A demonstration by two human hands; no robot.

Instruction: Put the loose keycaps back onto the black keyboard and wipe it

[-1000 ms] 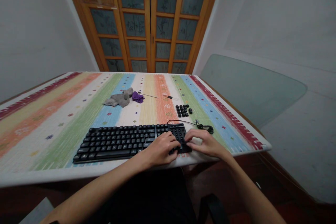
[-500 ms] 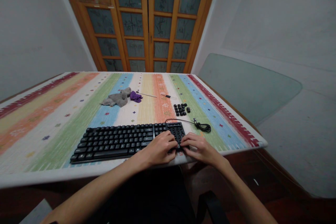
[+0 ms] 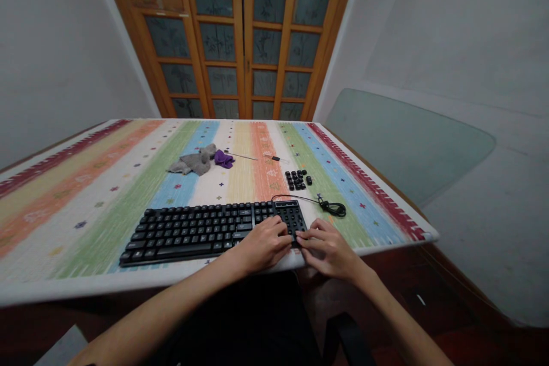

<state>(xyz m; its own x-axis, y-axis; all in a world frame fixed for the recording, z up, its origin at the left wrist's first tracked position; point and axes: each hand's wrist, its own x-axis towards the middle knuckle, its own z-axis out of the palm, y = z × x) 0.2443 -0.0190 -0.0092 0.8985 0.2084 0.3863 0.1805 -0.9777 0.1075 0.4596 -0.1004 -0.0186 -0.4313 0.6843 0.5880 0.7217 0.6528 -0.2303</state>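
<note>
A black keyboard (image 3: 189, 237) lies along the table's front edge. On its number pad (image 3: 295, 218), low round stems show where keycaps are off. My left hand (image 3: 266, 245) rests over the front part of this pad, fingers curled and closed; what is under the fingertips is hidden. At the keyboard's front right corner, my right hand (image 3: 326, 249) is closed in a pinch, its fingertips close to those of the left. Anything between them is too small to make out. Several loose black keycaps (image 3: 297, 180) sit grouped behind the pad.
The keyboard's cable (image 3: 332, 207) lies bundled to the right. Further back are a grey cloth (image 3: 195, 163), a purple cloth (image 3: 223, 159), a thin rod (image 3: 244, 156) and a small clear tool with a black part (image 3: 275, 158). A striped cloth (image 3: 107, 223) covers the table.
The view has shifted slightly. Both hands stay at the number pad, with only small finger movements; the right hand's back is turned a little more upright.
</note>
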